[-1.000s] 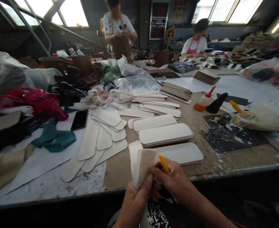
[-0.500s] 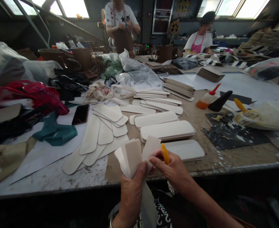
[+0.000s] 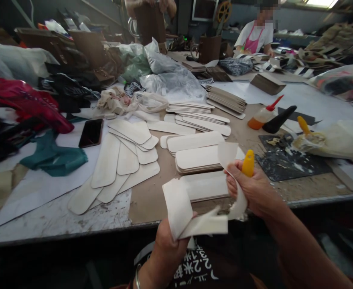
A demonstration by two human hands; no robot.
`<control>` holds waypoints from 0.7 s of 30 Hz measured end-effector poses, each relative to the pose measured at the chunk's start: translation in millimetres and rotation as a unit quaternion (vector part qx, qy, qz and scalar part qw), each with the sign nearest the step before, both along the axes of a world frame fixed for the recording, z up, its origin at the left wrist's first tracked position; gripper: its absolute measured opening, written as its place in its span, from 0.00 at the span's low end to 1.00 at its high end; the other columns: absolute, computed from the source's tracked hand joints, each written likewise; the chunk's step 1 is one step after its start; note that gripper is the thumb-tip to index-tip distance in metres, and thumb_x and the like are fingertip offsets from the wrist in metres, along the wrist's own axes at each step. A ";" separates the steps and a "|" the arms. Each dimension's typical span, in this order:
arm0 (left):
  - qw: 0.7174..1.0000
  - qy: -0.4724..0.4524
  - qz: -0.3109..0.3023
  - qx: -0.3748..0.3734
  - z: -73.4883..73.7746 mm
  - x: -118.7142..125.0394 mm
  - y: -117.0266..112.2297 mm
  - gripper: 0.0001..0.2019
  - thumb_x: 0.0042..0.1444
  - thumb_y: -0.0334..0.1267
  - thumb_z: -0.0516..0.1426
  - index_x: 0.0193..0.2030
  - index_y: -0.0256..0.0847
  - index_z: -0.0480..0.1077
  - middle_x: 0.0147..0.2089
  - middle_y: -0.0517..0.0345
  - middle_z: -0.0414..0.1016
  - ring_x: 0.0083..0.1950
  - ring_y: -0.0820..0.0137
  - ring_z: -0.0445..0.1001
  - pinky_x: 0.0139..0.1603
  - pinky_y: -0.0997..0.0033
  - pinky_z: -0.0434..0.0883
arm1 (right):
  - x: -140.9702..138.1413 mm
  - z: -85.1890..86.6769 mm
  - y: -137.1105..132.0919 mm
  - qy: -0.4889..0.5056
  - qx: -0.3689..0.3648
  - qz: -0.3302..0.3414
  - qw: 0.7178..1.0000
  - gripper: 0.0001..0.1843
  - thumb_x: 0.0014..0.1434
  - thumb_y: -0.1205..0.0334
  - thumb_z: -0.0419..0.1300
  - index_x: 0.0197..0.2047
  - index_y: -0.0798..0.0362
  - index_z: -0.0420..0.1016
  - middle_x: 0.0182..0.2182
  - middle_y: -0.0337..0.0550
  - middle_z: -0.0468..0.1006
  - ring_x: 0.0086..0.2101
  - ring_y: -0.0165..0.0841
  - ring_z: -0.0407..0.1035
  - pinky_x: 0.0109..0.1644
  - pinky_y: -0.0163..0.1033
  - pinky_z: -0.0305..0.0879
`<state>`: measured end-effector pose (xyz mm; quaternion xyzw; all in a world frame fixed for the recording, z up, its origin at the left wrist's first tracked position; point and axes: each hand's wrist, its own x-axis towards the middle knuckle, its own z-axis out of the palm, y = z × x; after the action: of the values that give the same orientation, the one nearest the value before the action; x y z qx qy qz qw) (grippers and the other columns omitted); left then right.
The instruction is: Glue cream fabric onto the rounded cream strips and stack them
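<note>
My left hand (image 3: 171, 237) is closed on a bunch of off-white strips (image 3: 178, 204), which fan out above and to the right of the thumb. In my right hand (image 3: 256, 186) a single off-white strip (image 3: 227, 154) is pinched between thumb and fingers, its lower part curling down below the hand. The same hand also grips a tool with a yellow handle (image 3: 248, 162); its working end is mostly hidden. Just behind both hands lie stacks of white rounded panels (image 3: 197, 156) on brown board. Looser panels (image 3: 104, 160) fan out to the left.
A phone (image 3: 91, 133) and teal cloth (image 3: 54, 154) lie left. At right are a glue-smeared black board (image 3: 285, 160), a bottle of orange liquid (image 3: 262, 116), a black cone-shaped object (image 3: 280, 120) and a plastic bag (image 3: 341, 140) by another yellow handle. Two people work across the table.
My hands have moved apart: the right went right and up with one strip and the yellow-handled tool, while the left keeps the other strips, now splayed. The view has tilted down.
</note>
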<state>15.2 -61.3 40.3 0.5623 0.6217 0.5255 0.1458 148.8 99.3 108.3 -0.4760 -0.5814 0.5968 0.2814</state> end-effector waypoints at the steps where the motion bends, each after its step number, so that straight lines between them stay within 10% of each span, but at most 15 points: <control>1: 0.998 0.044 -0.016 0.039 -4.0 -7.0 -3.8 0.08 0.55 0.32 0.54 0.37 0.36 0.75 0.31 0.48 0.79 0.32 0.66 0.77 0.35 0.72 0.74 | 6.8 3.0 9.1 -0.046 0.026 0.044 0.998 0.20 0.49 0.43 0.59 0.25 0.51 0.62 0.16 0.31 0.60 0.18 0.26 0.53 0.21 0.32 0.53; 5: 0.970 0.216 -0.079 0.071 -8.0 -28.0 -10.8 0.11 0.58 0.29 0.50 0.32 0.39 0.73 0.19 0.58 0.69 0.23 0.72 0.66 0.26 0.72 0.67 | 11.6 3.8 32.7 -0.225 0.129 0.236 0.937 0.17 0.49 0.48 0.58 0.22 0.53 0.66 0.18 0.34 0.64 0.22 0.27 0.56 0.25 0.33 0.53; 9: 0.929 0.349 -0.113 0.042 -7.5 -36.7 -9.1 0.11 0.59 0.27 0.47 0.43 0.33 0.70 0.35 0.49 0.74 0.38 0.66 0.70 0.39 0.66 0.70 | -15.0 -7.4 37.6 -0.283 0.136 0.373 0.873 0.16 0.52 0.50 0.56 0.22 0.53 0.64 0.17 0.32 0.61 0.21 0.26 0.54 0.25 0.32 0.49; 13: 0.942 0.315 -0.119 0.007 -15.9 -41.7 -3.1 0.12 0.59 0.25 0.46 0.42 0.35 0.69 0.57 0.42 0.66 0.62 0.58 0.58 0.57 0.57 0.64 | -35.0 -14.5 43.1 -0.322 0.125 0.415 0.842 0.14 0.52 0.54 0.56 0.21 0.53 0.62 0.17 0.32 0.62 0.21 0.26 0.53 0.24 0.32 0.47; 21: 0.951 0.267 -0.145 -0.051 -18.6 -45.8 14.7 0.12 0.53 0.21 0.47 0.36 0.36 0.67 0.61 0.43 0.62 0.65 0.60 0.53 0.60 0.56 0.64 | -37.0 -21.8 55.5 -0.329 0.133 0.443 0.823 0.10 0.52 0.58 0.57 0.22 0.53 0.67 0.18 0.35 0.67 0.20 0.27 0.57 0.24 0.32 0.48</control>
<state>-30.7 -46.6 21.6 0.7580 0.5756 0.2967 0.0781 111.9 154.8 86.5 -0.2928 -0.8618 0.3815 -0.1610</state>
